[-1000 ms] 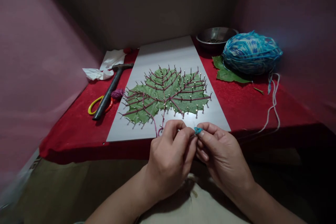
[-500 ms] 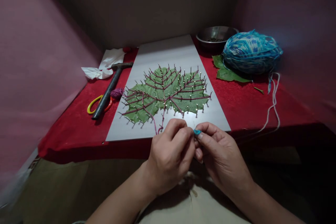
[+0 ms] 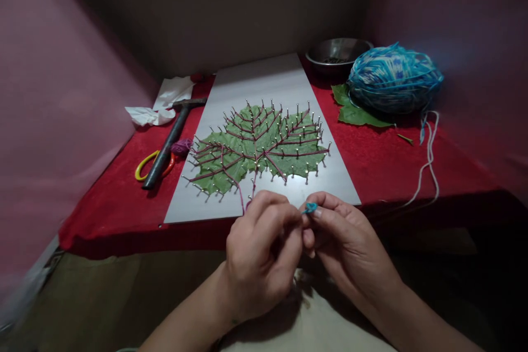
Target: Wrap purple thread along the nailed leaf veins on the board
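My left hand (image 3: 259,253) and my right hand (image 3: 346,245) meet fingertip to fingertip just in front of the table edge, both pinching a small loop of blue yarn (image 3: 310,208). Beyond them lies a white board (image 3: 264,80) with a green leaf (image 3: 256,148) pinned by several nails, its veins traced in purple thread. A loose purple thread end (image 3: 241,198) hangs near my left hand. The big blue yarn ball (image 3: 394,77) sits at the right on the red cloth.
A hammer (image 3: 171,137) lies across yellow-handled scissors (image 3: 144,165) left of the board, beside a small purple thread ball (image 3: 180,147) and crumpled tissue (image 3: 159,107). A metal bowl (image 3: 338,52) and a second leaf (image 3: 355,113) are at the back right. White strands (image 3: 427,159) trail off the table.
My hands have shifted slightly, the left one turning lower and nearer; the blue yarn loop stays pinched between the fingertips. The view has tilted a little.
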`<state>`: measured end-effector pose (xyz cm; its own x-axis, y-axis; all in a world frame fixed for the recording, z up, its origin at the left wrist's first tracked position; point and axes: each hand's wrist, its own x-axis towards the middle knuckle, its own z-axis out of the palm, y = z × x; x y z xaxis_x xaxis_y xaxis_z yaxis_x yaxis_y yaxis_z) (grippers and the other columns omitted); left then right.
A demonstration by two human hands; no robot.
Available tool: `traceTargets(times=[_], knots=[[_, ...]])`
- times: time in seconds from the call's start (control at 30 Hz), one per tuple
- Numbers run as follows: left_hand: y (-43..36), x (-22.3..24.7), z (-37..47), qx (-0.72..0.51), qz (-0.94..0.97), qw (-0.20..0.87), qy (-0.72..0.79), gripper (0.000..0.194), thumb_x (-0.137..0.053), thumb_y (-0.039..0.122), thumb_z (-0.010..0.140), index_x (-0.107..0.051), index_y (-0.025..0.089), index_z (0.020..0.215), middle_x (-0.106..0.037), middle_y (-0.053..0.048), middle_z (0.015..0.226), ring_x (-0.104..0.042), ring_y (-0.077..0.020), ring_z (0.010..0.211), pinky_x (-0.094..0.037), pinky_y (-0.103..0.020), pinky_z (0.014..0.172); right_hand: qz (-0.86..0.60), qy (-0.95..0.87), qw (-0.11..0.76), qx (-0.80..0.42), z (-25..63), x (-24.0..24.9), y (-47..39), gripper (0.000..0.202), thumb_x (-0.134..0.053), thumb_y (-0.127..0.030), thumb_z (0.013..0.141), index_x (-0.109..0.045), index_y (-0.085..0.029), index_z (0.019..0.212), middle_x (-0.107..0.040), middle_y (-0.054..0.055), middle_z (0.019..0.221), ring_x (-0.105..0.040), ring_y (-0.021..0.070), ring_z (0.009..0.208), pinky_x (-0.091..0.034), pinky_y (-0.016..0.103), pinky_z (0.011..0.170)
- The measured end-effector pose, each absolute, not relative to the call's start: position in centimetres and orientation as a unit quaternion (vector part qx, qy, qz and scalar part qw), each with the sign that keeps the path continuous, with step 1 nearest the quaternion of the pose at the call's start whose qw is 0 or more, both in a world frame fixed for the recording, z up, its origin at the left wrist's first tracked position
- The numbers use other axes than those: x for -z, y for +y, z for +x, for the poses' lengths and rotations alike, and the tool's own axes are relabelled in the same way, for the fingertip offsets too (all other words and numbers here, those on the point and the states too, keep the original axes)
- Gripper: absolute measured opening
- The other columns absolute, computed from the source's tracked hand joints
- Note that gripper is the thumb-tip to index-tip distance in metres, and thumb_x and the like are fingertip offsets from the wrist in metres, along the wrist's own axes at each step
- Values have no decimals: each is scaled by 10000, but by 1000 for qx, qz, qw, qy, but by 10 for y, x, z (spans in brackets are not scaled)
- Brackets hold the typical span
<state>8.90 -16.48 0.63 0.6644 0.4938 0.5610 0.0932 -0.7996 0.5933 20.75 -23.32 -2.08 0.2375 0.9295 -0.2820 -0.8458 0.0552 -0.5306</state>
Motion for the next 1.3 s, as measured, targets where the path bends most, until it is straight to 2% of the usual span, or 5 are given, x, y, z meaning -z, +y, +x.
traceTargets(times=[0.23,0.4,0.63,1.0,1.3], knots=[[-171,-2,85,-339,923,78,163,204,-547,79,873,-640,92,1055,-579,-60,864,-564,-100,712,-459,-194,609,-324,-46,736,-593,203,19,-231,212,-804,-224,660,-634,-172,775,-660,-11,691,-577,58,601,-488,140,583],[-170,5,87,-362,916,31,172,224,-543,78,888,-628,83,1095,-609,-69,890,-592,-106,738,-462,-192,629,-325,-55,743,-583,202,19,-230,187,-792,-213,673,-642,-180,778,-651,-19,684,-583,61,645,-481,138,609],[-168,4,90,-362,912,18,193,181,-559,92,887,-642,100,1047,-591,-44,826,-565,-92,669,-428,-194,587,-347,-85,739,-571,201,20,-232,185,-788,-240,678,-644,-185,780,-653,-13,693,-596,101,636,-507,224,621],[-166,0,97,-365,907,66,202,87,-552,88,873,-623,110,919,-550,-31,801,-536,-94,670,-430,-202,582,-353,-86,739,-567,201,22,-231,218,-812,-256,653,-641,-186,769,-652,-16,690,-610,107,656,-518,227,635],[-160,-3,100,-339,912,122,197,85,-498,91,876,-566,115,831,-512,-35,768,-523,-120,697,-449,-229,599,-373,-64,740,-556,202,24,-231,240,-849,-265,608,-668,-174,736,-651,-14,663,-579,70,592,-498,174,594]])
